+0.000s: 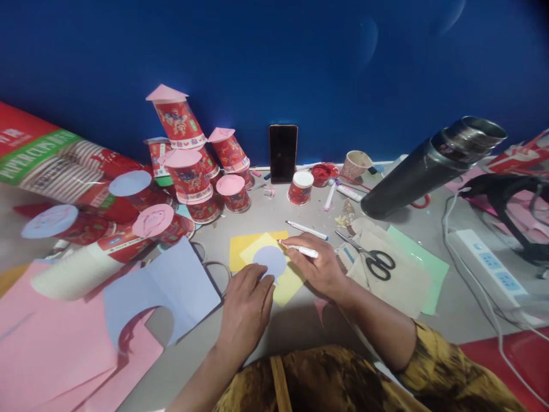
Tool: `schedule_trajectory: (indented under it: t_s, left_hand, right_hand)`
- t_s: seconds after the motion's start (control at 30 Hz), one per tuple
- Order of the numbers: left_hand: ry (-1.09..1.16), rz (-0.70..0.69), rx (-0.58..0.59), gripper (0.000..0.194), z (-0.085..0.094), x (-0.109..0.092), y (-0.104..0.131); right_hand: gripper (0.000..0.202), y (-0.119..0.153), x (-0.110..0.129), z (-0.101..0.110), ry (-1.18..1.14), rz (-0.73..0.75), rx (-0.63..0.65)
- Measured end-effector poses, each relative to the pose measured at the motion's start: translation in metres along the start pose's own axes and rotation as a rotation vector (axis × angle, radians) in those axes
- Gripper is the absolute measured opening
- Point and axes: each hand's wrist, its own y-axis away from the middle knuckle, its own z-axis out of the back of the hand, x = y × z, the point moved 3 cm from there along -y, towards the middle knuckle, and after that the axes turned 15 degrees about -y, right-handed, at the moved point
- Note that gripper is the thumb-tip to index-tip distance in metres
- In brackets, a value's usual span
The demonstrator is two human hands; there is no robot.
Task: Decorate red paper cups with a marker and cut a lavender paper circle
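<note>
Lettering "PAPER CUPS" marks the sleeve of cups far left of the left hand, whose flat fingers pin a lilac paper circle; the right hand, just beside the circle, grips a white marker.

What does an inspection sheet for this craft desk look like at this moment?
Surface: grey desk, crowded.
Job's things: lilac paper disc on yellow paper; white marker.
Clutter: red paper cups, scissors, phone, flask, pink sheets.
Grips: left hand presses the disc; right hand holds the marker.
Cables: white cable from power strip.
Surroundings: blue wall.
</note>
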Motion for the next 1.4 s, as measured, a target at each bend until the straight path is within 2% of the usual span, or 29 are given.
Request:
schedule_trajectory:
  t_s: [0.2, 0.3, 0.57, 0.93, 1.17, 1.4]
  left_hand:
    - [-0.08, 0.026, 0.051, 0.022, -0.006, 0.0, 0.007]
    - [-0.085, 0.031, 0.062, 0.026, -0.009, -0.001, 0.011]
    - [-0.055, 0.035, 0.094, 0.035, -0.009, -0.001, 0.014]
    - [-0.051, 0.041, 0.066, 0.038, -0.012, -0.003, 0.016]
    - [-0.044, 0.038, 0.044, 0.04, -0.01, -0.003, 0.015]
    - [-0.018, 0.056, 0.077, 0.04, -0.01, -0.003, 0.014]
  right_hand:
    - [0.013, 0.0, 0.004, -0.002, -0.004, -0.061, -0.068]
    - [0.012, 0.002, 0.005, -0.005, 0.026, -0.062, -0.036]
    - [0.015, 0.006, 0.007, -0.017, 0.055, 0.056, 0.117]
    - [0.016, 0.006, 0.001, -0.03, 0.077, 0.127, 0.122]
    - [0.016, 0.005, 0.002, -0.031, 0.088, 0.137, 0.123]
    - [0.015, 0.005, 0.001, -0.031, 0.071, 0.13, 0.141]
